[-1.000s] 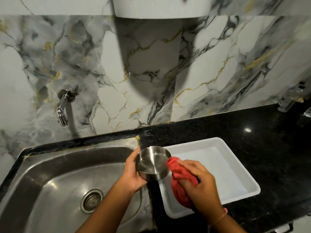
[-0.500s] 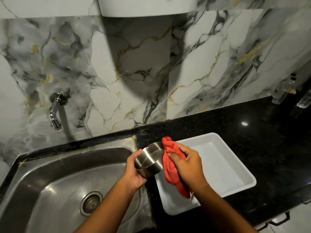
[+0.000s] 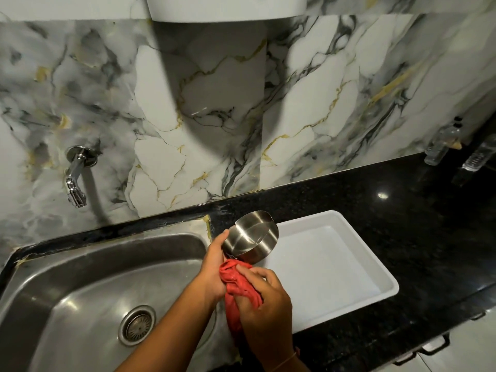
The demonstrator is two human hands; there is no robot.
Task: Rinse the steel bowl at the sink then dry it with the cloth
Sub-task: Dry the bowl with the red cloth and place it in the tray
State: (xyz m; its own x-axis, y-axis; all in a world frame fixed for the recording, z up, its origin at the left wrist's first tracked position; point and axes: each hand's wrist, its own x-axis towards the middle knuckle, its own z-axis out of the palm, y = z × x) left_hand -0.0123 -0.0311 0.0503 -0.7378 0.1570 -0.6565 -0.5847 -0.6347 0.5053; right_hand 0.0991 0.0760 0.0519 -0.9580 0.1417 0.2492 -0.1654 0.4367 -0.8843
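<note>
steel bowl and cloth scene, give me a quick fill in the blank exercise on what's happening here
1. The left hand holds the steel bowl, and the right hand grips a cloth coloured ____.
2. The bowl's underside faces up; the cloth touches it at its ____ edge.
3. The tap on the marble wall has ____ water running from it.
4. To the right of the sink, a white ____ lies on the black counter.

Missing words: red; lower; no; tray

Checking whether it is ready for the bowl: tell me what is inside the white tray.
The white tray shows a bare white floor with nothing lying in it. Its near-left corner is covered by the steel bowl, the red cloth and the right hand, so that part cannot be checked.
</note>
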